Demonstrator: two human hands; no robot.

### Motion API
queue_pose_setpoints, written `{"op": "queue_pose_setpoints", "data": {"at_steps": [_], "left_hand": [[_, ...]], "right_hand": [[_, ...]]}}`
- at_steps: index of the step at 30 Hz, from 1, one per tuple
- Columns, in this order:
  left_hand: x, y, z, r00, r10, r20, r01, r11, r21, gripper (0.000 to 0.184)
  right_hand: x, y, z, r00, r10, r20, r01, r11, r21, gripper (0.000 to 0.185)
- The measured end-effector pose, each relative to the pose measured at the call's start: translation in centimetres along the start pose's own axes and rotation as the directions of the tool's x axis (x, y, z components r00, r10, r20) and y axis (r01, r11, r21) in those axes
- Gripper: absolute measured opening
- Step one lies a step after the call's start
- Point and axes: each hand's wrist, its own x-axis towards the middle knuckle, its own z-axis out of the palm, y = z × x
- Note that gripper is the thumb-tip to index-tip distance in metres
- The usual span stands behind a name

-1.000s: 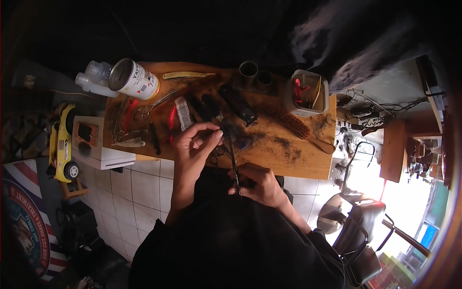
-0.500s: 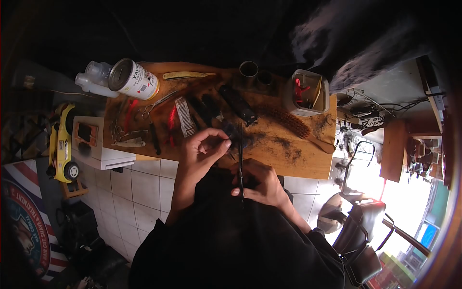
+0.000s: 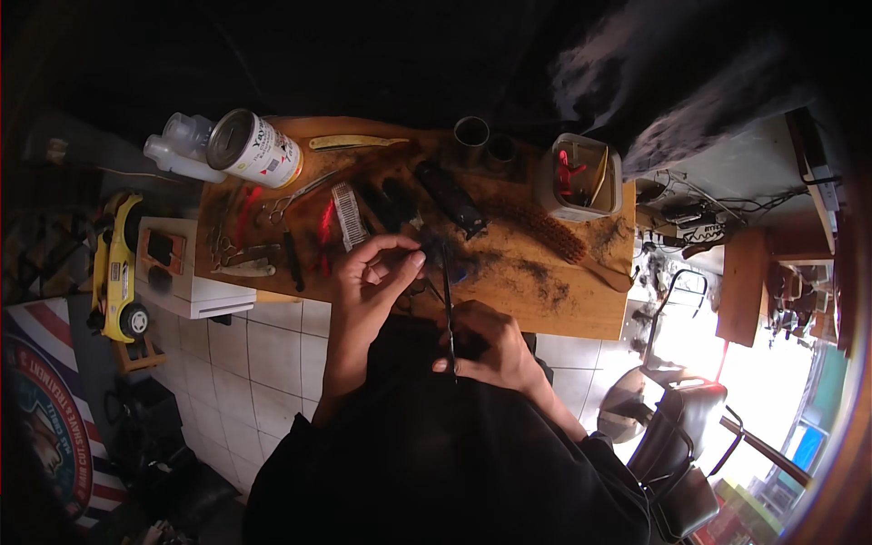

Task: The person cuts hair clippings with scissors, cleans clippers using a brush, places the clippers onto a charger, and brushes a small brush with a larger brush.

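Observation:
My right hand [image 3: 490, 347] is closed around a pair of scissors [image 3: 448, 304], whose dark narrow blades point up toward the table. To its left, my left hand [image 3: 377, 272] has thumb and fingertips pressed together; anything between them is too small to name. Beyond that hand a grey comb [image 3: 347, 216] lies on the wooden table [image 3: 581, 309]. Black clippers [image 3: 450, 198] rest right of the comb, and a brown brush [image 3: 540, 232] with a wooden handle lies further right. Dark hair clippings are scattered near the brush.
A white can [image 3: 254, 150] and clear bottles stand at the table's left end. A plastic container [image 3: 579, 177] holds red and yellow items at the right. More scissors [image 3: 280, 209] lie on the left. A yellow toy car [image 3: 118, 268] and a chair [image 3: 681, 427] flank the table.
The scissors swung upright, then tilted slightly left again. My left hand moved a little right toward them, then back left. The objects on the table have not moved.

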Motion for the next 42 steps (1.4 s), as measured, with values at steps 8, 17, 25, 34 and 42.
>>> {"op": "queue_pose_setpoints", "data": {"at_steps": [8, 17, 25, 34, 42], "left_hand": [[-0.1, 0.2, 0.1, 0.999, -0.036, 0.006, 0.036, 0.999, 0.018, 0.016], [0.2, 0.4, 0.0, 0.999, 0.011, -0.037, -0.010, 0.999, 0.032, 0.017], [0.1, 0.4, -0.4, 1.000, -0.024, -0.009, 0.024, 0.999, 0.045, 0.016], [0.1, 0.5, -0.4, 1.000, -0.010, 0.005, 0.010, 0.999, 0.044, 0.016], [0.1, 0.4, -0.2, 0.998, 0.015, -0.060, -0.014, 1.000, 0.022, 0.016]], "right_hand": [[-0.1, 0.1, 0.0, 0.999, 0.030, 0.039, -0.029, 0.999, -0.034, 0.047], [-0.3, 0.4, 0.3, 0.999, 0.040, 0.022, -0.040, 0.999, -0.002, 0.045], [0.1, 0.0, -0.1, 1.000, -0.005, 0.017, 0.006, 1.000, -0.023, 0.052], [-0.2, 0.6, 0.2, 1.000, 0.010, 0.028, -0.010, 1.000, 0.018, 0.047], [-0.3, 0.9, 0.2, 0.998, 0.039, 0.058, -0.043, 0.996, 0.081, 0.049]]}}
